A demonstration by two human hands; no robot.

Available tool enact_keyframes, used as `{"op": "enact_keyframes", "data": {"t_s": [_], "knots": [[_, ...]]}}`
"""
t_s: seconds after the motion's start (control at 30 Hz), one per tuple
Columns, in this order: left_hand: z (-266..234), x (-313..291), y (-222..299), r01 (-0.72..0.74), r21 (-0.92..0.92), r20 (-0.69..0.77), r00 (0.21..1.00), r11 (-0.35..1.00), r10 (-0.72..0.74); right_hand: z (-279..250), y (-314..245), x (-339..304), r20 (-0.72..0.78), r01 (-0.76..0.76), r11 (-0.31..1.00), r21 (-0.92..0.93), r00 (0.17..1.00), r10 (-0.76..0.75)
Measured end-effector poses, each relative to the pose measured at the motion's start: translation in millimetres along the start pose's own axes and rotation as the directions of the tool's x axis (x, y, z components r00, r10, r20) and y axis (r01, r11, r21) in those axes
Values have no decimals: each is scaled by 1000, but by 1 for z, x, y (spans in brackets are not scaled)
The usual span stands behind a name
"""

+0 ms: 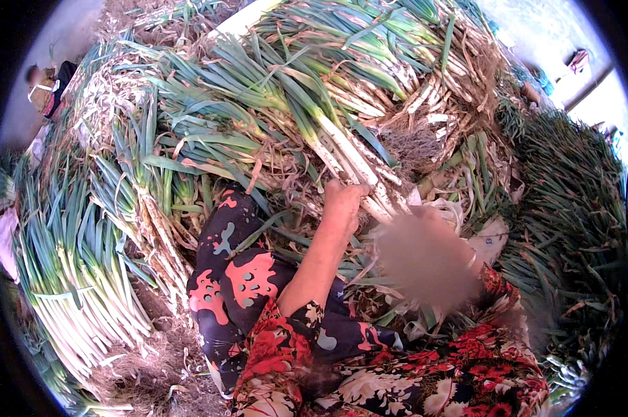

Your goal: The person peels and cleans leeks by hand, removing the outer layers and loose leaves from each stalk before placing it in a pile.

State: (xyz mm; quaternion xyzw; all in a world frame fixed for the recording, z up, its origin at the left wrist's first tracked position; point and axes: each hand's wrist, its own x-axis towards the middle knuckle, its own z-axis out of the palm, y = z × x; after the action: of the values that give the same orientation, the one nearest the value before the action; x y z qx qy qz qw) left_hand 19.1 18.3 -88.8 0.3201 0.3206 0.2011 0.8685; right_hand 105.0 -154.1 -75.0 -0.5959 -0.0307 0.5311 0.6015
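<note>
My left hand [343, 201] is closed round the lower white stalks of a few long green onions [345, 153]. Their green leaves point away from me to the upper left, over the heap. By the root ends is my right hand [431, 217], mostly hidden behind a grey blur; its fingers do not show clearly. Beneath the held stalks lies a heap of unpeeled green onions [356, 83] with brown dry leaves and tangled roots. A row of white, peeled green onions [85, 299] lies at the left.
Dark green leafy stalks [564, 208] are massed at the right. A pale sack [489, 240] lies near my right arm. Loose roots and peelings [147, 368] cover the lower left. Another person [46, 90] is at the far upper left. My patterned trouser leg [237, 278] juts forward beside the heap.
</note>
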Motion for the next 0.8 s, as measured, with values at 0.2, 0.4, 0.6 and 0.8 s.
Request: {"op": "enact_keyframes", "data": {"t_s": [0.2, 0.4, 0.6, 0.8], "knots": [[-4, -6, -4, 39, -84, -216, 975, 996, -56, 4, 12, 36, -340, 87, 841, -534, 889, -308], [-10, 6, 14, 21, 83, -155, 988, 996, -7, -152, 44, 65, -203, 5, 321, -947, 765, -611], [-24, 34, -45, -158, 804, -140, 887, 573, 440, -23, -12, -28, -88, 151, 920, -361, 977, -195], [19, -19, 7, 76, 19, 58, 995, 997, -77, -31, 41, -32, -90, 208, 923, -325, 964, -249]]}}
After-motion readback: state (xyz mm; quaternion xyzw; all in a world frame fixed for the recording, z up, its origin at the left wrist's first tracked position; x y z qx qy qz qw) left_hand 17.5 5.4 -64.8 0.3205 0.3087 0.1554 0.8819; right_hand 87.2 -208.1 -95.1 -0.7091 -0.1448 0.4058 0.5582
